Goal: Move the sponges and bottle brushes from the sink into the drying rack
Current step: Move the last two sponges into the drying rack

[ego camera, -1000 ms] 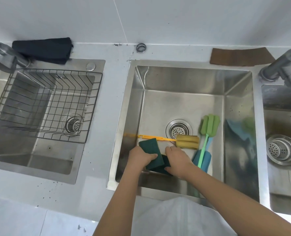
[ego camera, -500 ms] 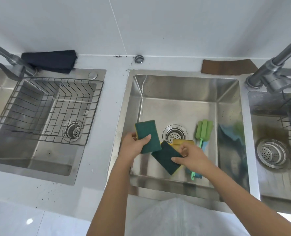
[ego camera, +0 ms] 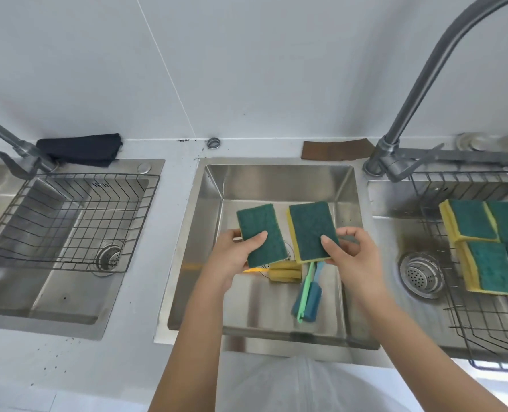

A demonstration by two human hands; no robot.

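Observation:
Over the middle sink point(ego camera: 279, 173) my left hand point(ego camera: 232, 260) holds a green-and-yellow sponge point(ego camera: 260, 233), green side up. My right hand point(ego camera: 354, 257) holds a second green-and-yellow sponge point(ego camera: 310, 230) beside it. On the sink floor below lie a yellow brush head point(ego camera: 285, 273) on an orange handle, a green-handled bottle brush point(ego camera: 305, 292) and a blue bottle brush point(ego camera: 310, 301). The wire drying rack point(ego camera: 473, 316) on the right sink holds several green-and-yellow sponges point(ego camera: 485, 248).
A second wire rack point(ego camera: 68, 221) sits over the left sink, with nothing in it. A tall faucet point(ego camera: 410, 96) rises between the middle and right sinks. A dark cloth point(ego camera: 80, 148) and a brown pad point(ego camera: 336, 149) lie along the back wall.
Both hands have lifted their sponges from the sink floor up above the basin. The view has tilted up and to the right, revealing the right rack with its sponges.

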